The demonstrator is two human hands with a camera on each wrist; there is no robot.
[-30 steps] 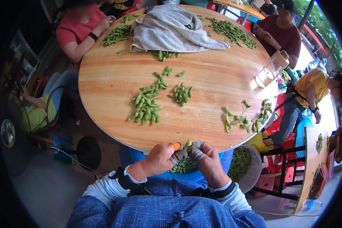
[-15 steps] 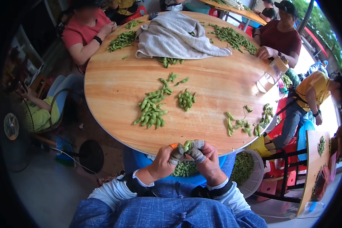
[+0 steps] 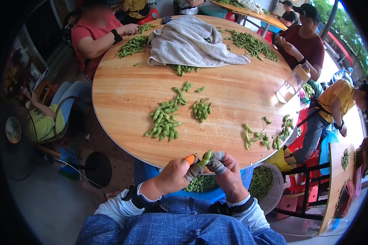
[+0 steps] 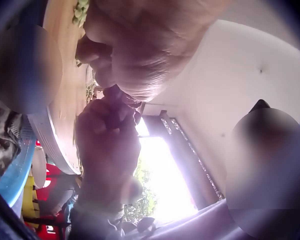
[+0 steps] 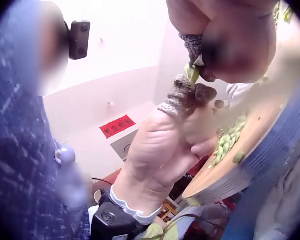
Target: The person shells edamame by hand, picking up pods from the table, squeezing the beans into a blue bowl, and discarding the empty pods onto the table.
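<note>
My left hand [image 3: 171, 176] and right hand [image 3: 231, 177] meet just off the table's near edge, pinching a green soybean pod [image 3: 205, 158] between their fingertips. The pod slants up to the right in the head view. Grey knitted covers wrap several fingertips of both hands, and an orange cover [image 3: 190, 159] sits on a left finger. Right under the hands, a blue basin [image 3: 213, 194] holds loose shelled green beans [image 3: 200, 183]. In the right wrist view the pod [image 5: 191, 74] shows between the left and right finger covers. It is hidden in the left wrist view.
Pod piles [image 3: 164, 122] lie on the round wooden table [image 3: 126, 94], some beside a grey cloth [image 3: 192, 41]. A clear bottle [image 3: 292, 83] stands near the right edge. A white basket [image 3: 275, 190] of pods sits at lower right. Other people sit around the table.
The pod looked bent between my fingertips half a second ago; now it shows longer and tilted. The person at far left has reached toward the pods; the one at far right has raised their hands.
</note>
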